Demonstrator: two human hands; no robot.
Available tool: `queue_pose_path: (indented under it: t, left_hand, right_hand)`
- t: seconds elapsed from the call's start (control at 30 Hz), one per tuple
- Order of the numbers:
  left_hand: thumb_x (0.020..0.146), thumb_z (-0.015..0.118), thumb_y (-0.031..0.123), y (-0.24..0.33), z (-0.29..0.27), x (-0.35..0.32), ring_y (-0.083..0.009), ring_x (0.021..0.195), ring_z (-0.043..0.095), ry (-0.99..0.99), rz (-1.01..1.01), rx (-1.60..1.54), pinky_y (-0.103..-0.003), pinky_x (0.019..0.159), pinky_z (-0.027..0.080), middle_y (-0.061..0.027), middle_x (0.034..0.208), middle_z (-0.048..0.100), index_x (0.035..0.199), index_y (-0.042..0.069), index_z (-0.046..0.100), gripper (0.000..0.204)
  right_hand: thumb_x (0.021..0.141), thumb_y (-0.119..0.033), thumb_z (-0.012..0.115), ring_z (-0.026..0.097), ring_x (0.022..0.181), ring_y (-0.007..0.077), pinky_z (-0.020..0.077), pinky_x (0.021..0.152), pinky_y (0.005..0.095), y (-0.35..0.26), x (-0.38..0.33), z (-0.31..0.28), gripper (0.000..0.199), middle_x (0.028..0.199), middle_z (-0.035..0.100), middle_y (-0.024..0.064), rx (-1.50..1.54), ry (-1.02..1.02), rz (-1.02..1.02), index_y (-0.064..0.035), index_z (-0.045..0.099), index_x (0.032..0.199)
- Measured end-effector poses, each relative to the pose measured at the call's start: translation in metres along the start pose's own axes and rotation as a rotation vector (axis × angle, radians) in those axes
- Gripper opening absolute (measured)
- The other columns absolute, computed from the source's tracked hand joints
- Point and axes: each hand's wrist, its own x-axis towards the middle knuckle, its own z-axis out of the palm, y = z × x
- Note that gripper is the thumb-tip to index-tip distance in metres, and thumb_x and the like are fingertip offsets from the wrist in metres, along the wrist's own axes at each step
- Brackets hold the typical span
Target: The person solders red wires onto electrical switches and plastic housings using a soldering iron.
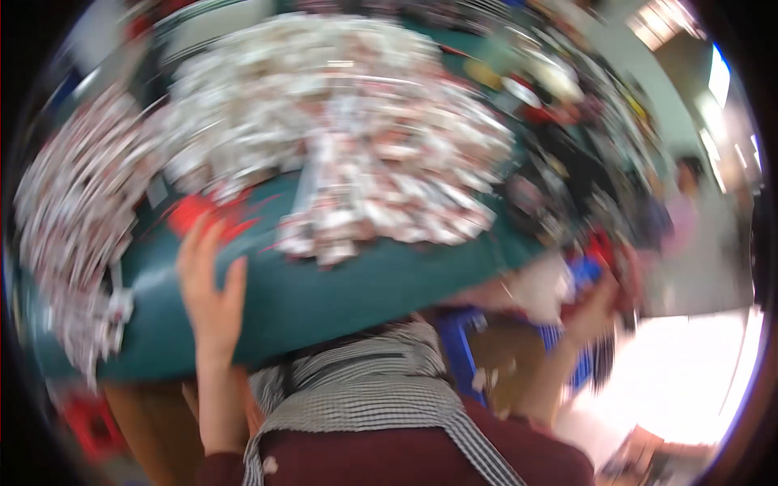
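My left hand (209,279) is over the green tabletop (267,320), palm down, with its thumb apart from the fingers and nothing seen in it. Its fingertips reach a small heap of thin red strips (212,217), and I cannot tell whether they touch. Off to the right, past the table's near edge, my right hand (598,301) is beside a bright blue thing (582,271) and something red (600,243). Motion smears its fingers, so a grip there cannot be made out.
Piles of thin white-and-red packets (389,178) cover much of the table, with another long pile (81,202) at the left. Dark cluttered items (567,166) line the right side. Below stands a blue crate (460,348); a red stool (93,425) is at lower left. A person (681,211) is farther right.
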Motion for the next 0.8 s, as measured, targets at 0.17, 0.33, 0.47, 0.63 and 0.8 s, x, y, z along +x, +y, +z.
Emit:
queue_pose_path:
  t: [0.17, 0.33, 0.47, 0.63, 0.8]
  left_hand:
    - [0.075, 0.062, 0.011, -0.048, -0.023, -0.034, -0.0318, 0.113, 0.044, 0.225, -0.133, 0.193, -0.041, 0.095, 0.034, -0.0140, 0.123, 0.048, 0.115, 0.008, 0.053, 0.041]
    - [0.075, 0.061, 0.009, -0.075, -0.063, -0.086, -0.0294, 0.101, 0.051, 0.428, -0.307, 0.377, -0.040, 0.086, 0.039, -0.0109, 0.109, 0.055, 0.105, 0.007, 0.057, 0.030]
    - [0.074, 0.061, 0.006, -0.117, -0.106, -0.099, -0.0289, 0.089, 0.054, 0.710, -0.477, 0.520, -0.038, 0.081, 0.041, -0.0124, 0.093, 0.060, 0.094, 0.003, 0.060, 0.020]
    - [0.079, 0.061, 0.020, -0.178, -0.171, -0.072, -0.0254, 0.079, 0.060, 0.852, -0.748, 0.310, -0.035, 0.073, 0.045, -0.0100, 0.087, 0.065, 0.092, 0.001, 0.059, 0.023]
    - [0.072, 0.067, 0.024, -0.192, -0.174, -0.044, -0.0246, 0.081, 0.064, 0.709, -0.889, 0.383, -0.034, 0.072, 0.047, -0.0102, 0.084, 0.067, 0.093, 0.003, 0.057, 0.031]
  right_hand:
    - [0.091, -0.036, 0.043, 0.053, 0.076, 0.0216, 0.0439, 0.067, 0.0317, -0.018, -0.022, 0.012, 0.047, 0.099, 0.056, 0.0146, 0.170, -0.182, -0.223, 0.0008, 0.046, 0.119]
    - [0.094, -0.026, 0.041, 0.048, 0.097, 0.0240, 0.0417, 0.079, 0.0349, -0.049, -0.091, 0.063, 0.034, 0.112, 0.051, 0.0149, 0.322, -0.485, -0.359, 0.0014, 0.046, 0.114]
    - [0.093, -0.027, 0.044, 0.050, 0.096, 0.0239, 0.0422, 0.079, 0.0344, -0.044, -0.089, 0.074, 0.035, 0.113, 0.050, 0.0145, 0.505, -0.595, 0.017, -0.0010, 0.044, 0.116]
    - [0.090, -0.026, 0.049, 0.052, 0.097, 0.0262, 0.0429, 0.081, 0.0364, -0.066, -0.111, 0.092, 0.037, 0.113, 0.051, 0.0149, 0.428, -0.744, -0.280, -0.0014, 0.044, 0.118]
    - [0.086, -0.016, 0.055, 0.051, 0.100, 0.0296, 0.0419, 0.085, 0.0399, -0.047, -0.096, 0.082, 0.040, 0.114, 0.050, 0.0170, -0.334, -0.586, -0.931, 0.0003, 0.040, 0.119]
